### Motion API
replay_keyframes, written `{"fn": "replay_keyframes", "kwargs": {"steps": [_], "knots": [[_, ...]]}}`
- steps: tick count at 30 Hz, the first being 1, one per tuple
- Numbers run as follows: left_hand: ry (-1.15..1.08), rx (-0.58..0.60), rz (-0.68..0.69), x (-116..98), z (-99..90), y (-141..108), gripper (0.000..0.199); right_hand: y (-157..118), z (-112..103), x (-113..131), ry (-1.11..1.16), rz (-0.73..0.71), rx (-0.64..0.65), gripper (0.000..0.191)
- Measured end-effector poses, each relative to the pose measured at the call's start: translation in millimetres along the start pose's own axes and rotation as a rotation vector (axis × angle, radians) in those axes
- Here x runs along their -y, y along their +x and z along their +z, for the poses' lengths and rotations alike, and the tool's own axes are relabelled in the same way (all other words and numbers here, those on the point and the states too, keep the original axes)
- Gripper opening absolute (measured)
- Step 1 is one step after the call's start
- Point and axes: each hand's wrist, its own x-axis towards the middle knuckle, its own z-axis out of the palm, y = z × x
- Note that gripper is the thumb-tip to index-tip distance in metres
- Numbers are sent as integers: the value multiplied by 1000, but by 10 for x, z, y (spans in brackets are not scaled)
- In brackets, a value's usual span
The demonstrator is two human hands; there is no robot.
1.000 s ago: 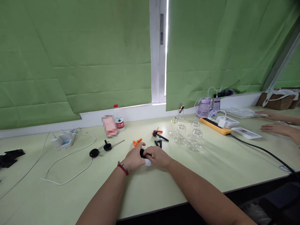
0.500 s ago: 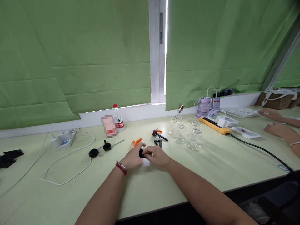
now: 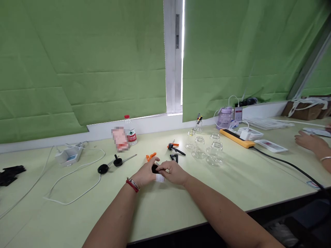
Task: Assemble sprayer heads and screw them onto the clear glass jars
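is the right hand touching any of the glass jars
No, the right hand is on a black part, and the jars stand apart.

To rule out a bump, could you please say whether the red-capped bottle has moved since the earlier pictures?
No: relative to the white window frame, the red-capped bottle shows no visible shift.

We see little of the small black piece [image 3: 154, 168], mostly hidden between the bare left hand [image 3: 147, 174] and bare right hand [image 3: 174, 173]. Pixelation blurs a pink, upright object [image 3: 120, 137]; the right edge cuts off a co-worker's bare forearm [image 3: 320, 150].
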Motion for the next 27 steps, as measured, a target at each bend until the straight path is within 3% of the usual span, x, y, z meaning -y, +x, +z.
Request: {"fn": "replay_keyframes", "kwargs": {"steps": [16, 27], "knots": [[-17, -2, -11, -19, -6, 3, 66, 23, 11, -90, -369, -229, 66, 18], [27, 19, -24, -62, -7, -1, 70, 43, -10, -99, -387, -284, 51, 16]]}}
